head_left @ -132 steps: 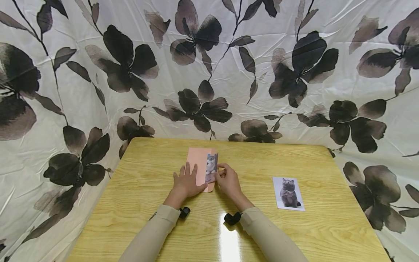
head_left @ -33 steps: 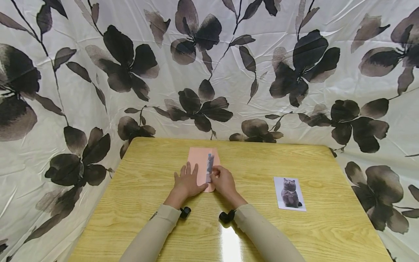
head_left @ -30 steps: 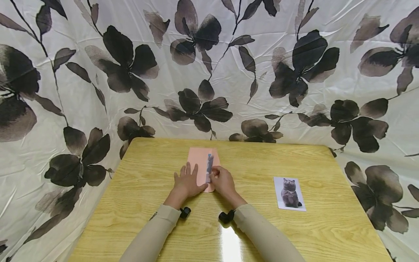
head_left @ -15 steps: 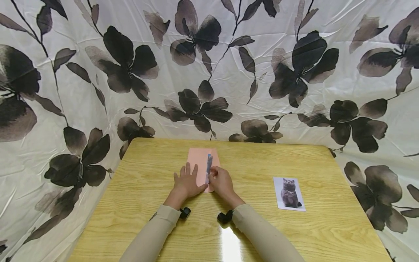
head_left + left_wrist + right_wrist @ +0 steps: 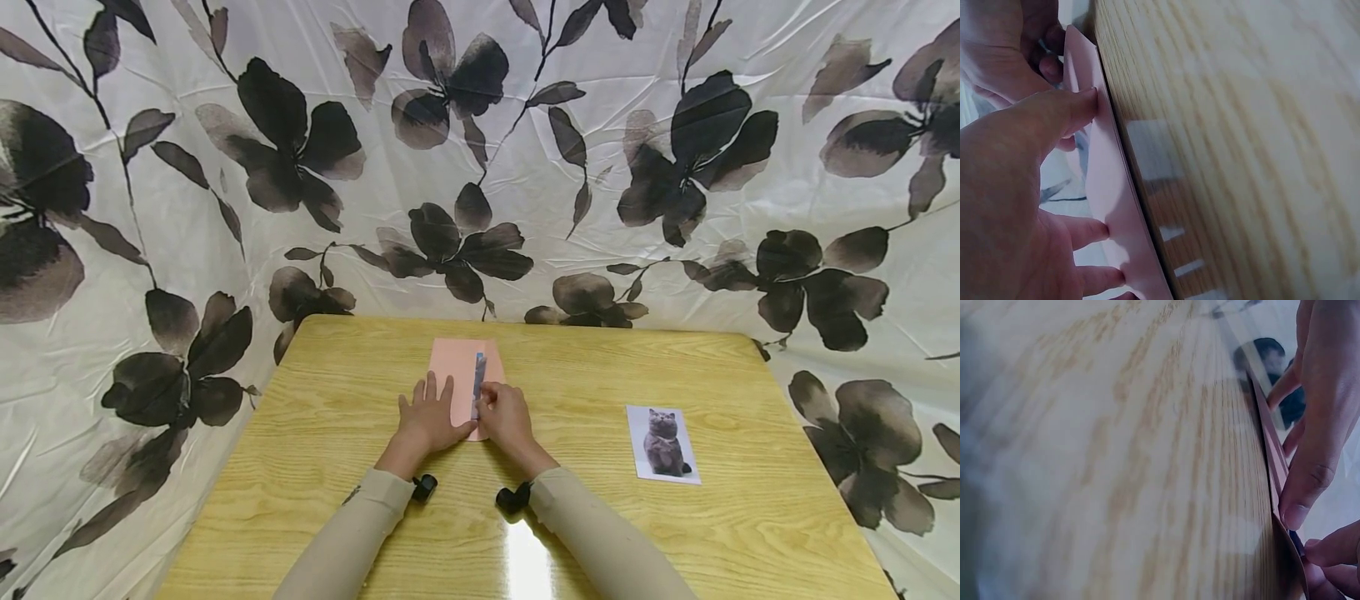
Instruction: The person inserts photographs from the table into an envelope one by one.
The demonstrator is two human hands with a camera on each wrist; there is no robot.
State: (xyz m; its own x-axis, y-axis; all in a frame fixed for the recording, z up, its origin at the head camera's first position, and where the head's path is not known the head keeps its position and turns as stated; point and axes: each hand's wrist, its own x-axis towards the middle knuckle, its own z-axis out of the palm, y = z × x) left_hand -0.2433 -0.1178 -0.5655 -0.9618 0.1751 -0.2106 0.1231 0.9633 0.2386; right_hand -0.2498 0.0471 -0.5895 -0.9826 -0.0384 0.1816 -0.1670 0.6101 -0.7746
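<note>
A pink envelope [image 5: 453, 357] lies on the table with its flap to the right. My left hand [image 5: 429, 418] rests on it with fingers spread, the thumb near its lower edge. My right hand [image 5: 508, 417] pinches the right edge of a cat picture card [image 5: 479, 377]. A narrow strip of that card shows at the envelope's mouth; the rest is hidden inside. In the left wrist view, my left thumb and fingers press on the pink paper [image 5: 1110, 181]. In the right wrist view, fingertips [image 5: 1329, 550] meet at the envelope's edge.
A second card with a grey cat [image 5: 663, 444] lies face up to the right on the wood-grain table [image 5: 345, 367]. A white flowered cloth [image 5: 570, 192] hangs behind and at the sides. Black cameras sit on both wrists.
The cat card has slid left into the envelope, from a wide visible part to a narrow strip. My right hand has moved left with it; my left hand has stayed in place.
</note>
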